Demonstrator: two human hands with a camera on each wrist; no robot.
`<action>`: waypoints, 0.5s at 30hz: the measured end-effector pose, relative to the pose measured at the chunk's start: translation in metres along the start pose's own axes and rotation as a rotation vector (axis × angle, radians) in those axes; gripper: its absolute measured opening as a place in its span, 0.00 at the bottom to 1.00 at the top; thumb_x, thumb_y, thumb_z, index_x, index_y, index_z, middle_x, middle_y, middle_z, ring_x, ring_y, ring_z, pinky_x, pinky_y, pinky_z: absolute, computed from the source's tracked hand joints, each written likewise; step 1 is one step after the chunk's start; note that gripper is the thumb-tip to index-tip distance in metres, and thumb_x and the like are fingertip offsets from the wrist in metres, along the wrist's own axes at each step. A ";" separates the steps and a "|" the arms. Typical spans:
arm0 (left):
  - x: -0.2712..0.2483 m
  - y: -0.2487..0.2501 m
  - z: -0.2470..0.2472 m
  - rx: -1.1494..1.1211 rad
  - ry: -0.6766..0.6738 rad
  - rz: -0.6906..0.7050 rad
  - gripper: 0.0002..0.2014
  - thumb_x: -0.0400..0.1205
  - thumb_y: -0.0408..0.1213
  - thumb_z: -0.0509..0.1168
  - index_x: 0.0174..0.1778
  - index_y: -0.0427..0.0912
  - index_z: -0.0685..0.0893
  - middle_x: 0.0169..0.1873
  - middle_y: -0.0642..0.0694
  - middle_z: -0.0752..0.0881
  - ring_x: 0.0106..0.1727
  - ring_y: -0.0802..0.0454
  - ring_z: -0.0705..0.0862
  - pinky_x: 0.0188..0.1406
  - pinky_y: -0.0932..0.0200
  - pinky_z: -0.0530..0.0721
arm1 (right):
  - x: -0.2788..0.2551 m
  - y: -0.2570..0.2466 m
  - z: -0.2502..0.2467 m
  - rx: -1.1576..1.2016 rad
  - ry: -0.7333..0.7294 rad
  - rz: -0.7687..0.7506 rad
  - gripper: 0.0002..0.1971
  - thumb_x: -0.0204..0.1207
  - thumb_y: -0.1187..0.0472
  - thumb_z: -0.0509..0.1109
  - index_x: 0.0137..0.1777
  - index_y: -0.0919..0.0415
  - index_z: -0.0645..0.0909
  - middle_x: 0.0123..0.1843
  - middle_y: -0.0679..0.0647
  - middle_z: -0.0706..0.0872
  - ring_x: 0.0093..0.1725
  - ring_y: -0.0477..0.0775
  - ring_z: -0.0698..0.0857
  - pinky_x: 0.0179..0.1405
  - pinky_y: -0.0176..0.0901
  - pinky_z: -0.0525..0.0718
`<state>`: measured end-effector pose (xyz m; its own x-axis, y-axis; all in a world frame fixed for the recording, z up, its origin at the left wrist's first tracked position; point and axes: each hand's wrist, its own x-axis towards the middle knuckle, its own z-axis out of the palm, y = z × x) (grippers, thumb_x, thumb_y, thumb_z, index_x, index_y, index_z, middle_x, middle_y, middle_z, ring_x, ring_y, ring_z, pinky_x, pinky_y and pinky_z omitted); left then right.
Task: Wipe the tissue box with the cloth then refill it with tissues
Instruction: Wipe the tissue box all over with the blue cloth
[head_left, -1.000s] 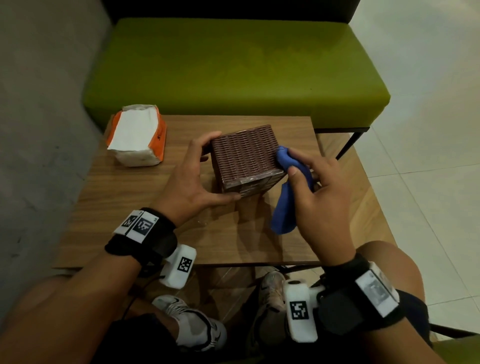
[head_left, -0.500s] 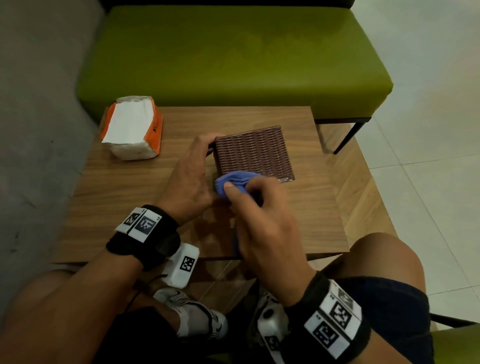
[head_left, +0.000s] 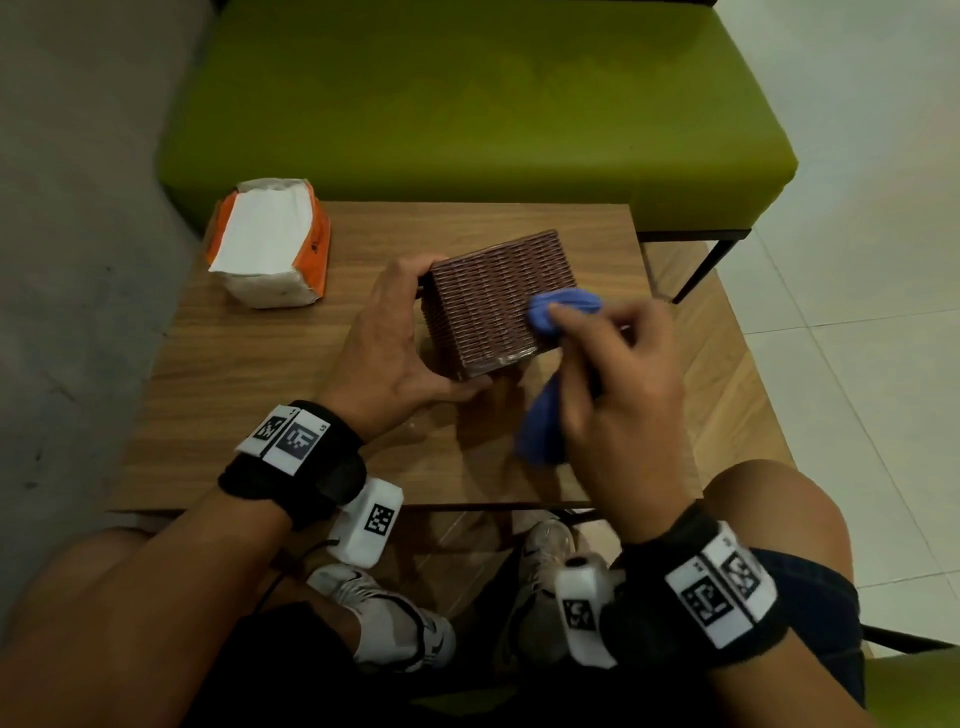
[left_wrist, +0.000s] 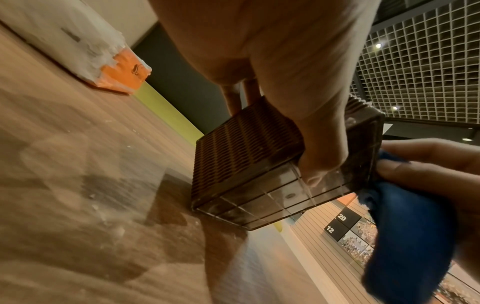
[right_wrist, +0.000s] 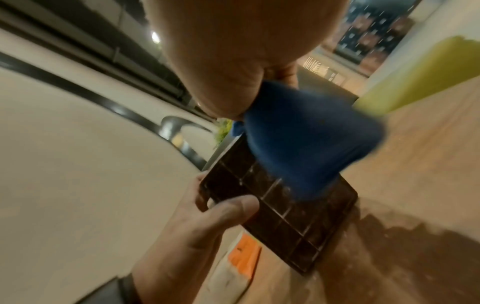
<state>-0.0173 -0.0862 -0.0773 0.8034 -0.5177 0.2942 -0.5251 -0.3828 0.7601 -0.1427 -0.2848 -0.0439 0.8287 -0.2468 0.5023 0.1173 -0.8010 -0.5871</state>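
Head view: left hand (head_left: 387, 345) grips the brown woven tissue box (head_left: 493, 301) at the wooden table's (head_left: 249, 395) centre, tilted on an edge. Right hand (head_left: 618, 384) pinches the blue cloth (head_left: 563, 312) against the box's 3 o'clock side. An orange tissue pack (head_left: 270, 249) lies at 10 o'clock.

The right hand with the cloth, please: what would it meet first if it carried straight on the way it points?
Probably the tissue box: the right hand presses the cloth against its upper face already.
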 end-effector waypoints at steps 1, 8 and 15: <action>0.000 0.001 0.002 0.009 0.000 -0.005 0.53 0.64 0.52 0.90 0.82 0.40 0.70 0.75 0.44 0.79 0.75 0.45 0.81 0.76 0.41 0.82 | 0.004 0.001 -0.002 0.001 0.056 0.056 0.13 0.86 0.70 0.71 0.69 0.66 0.89 0.58 0.56 0.77 0.53 0.48 0.78 0.50 0.34 0.79; -0.003 0.004 0.001 -0.057 0.033 -0.035 0.48 0.67 0.52 0.83 0.81 0.40 0.71 0.71 0.44 0.81 0.71 0.49 0.83 0.73 0.51 0.83 | 0.010 -0.036 0.015 -0.061 -0.238 -0.225 0.14 0.89 0.63 0.68 0.69 0.64 0.88 0.57 0.61 0.79 0.51 0.55 0.78 0.40 0.50 0.82; -0.002 0.002 0.008 -0.014 0.039 -0.015 0.49 0.66 0.49 0.87 0.80 0.45 0.71 0.72 0.45 0.79 0.71 0.45 0.81 0.72 0.41 0.83 | 0.050 -0.028 0.020 -0.051 -0.021 -0.098 0.13 0.86 0.61 0.69 0.64 0.65 0.90 0.54 0.58 0.79 0.50 0.54 0.78 0.42 0.46 0.79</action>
<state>-0.0220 -0.0925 -0.0810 0.8216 -0.4817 0.3049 -0.5092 -0.3795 0.7724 -0.0937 -0.2637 -0.0147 0.8261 -0.1550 0.5418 0.1706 -0.8475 -0.5026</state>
